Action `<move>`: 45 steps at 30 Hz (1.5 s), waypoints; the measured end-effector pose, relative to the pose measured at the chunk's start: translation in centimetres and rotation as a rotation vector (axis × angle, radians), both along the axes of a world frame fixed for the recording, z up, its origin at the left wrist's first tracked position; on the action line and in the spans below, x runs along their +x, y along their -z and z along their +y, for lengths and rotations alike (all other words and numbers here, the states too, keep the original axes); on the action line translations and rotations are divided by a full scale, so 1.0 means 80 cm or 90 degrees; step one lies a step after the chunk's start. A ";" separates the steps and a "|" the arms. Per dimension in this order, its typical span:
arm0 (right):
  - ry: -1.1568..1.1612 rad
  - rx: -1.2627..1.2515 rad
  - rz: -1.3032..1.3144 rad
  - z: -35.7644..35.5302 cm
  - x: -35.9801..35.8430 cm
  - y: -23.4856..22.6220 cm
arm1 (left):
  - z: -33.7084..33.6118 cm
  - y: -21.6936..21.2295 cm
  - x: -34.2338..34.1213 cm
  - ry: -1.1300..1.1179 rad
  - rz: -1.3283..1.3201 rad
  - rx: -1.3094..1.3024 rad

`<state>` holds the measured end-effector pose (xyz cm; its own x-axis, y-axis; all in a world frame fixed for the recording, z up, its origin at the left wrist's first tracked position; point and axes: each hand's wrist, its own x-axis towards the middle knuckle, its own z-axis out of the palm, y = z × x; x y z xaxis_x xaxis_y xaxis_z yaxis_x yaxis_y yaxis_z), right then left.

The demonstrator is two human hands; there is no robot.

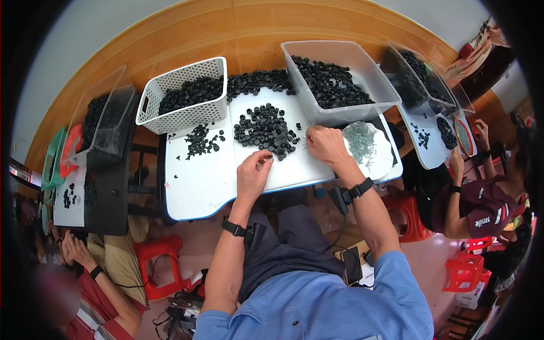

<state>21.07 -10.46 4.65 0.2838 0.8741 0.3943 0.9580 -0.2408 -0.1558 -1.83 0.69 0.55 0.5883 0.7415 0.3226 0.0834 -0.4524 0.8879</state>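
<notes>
Black round pieces (262, 131) lay in a loose pile on the white tabletop (201, 192), directly in front of the wearer and just beyond the two hands. At the near edge of this pile we saw the left hand (254, 173), its thumb and fingertips drawn together; a dark spot showed at the tips, but we could not tell whether a piece was gripped. We found the right hand (327, 145) to the right of the pile and just in front of a clear bin, its fingers curled inward and pointing down; we could not tell whether they held anything. Both wrists carried black straps with dark blocky modules. Left of the main pile we noted a smaller scatter of black bits (199, 141), and right of the right hand a white round tray (383, 158) bearing greenish translucent pieces (360, 141). Along the far side we observed a white perforated basket (184, 117) and the clear bin (354, 115), each containing more black pieces, with a dark band of pieces (258, 83) between them. Behind these rose a wood-grained panel (249, 25). Farther out we saw neighbouring worktables on both sides, a co-worker in a maroon shirt (470, 204) at right, and a red stool (160, 266) at lower left.
</notes>
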 end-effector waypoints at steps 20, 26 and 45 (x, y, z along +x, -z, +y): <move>0.094 0.023 0.124 -0.087 -0.031 -0.011 | 0.002 0.001 -0.001 0.008 0.011 -0.022; 0.134 0.007 0.196 -0.074 -0.043 0.010 | 0.001 0.001 -0.002 0.047 -0.002 -0.084; 0.102 -0.035 0.419 -0.065 -0.040 -0.008 | 0.002 0.006 -0.003 0.074 -0.025 -0.073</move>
<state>17.86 -15.65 5.30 0.5774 0.8148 0.0511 0.6191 -0.3962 -0.6780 -2.06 0.82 0.07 0.6608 0.7026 0.2641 0.0011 -0.3527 0.9357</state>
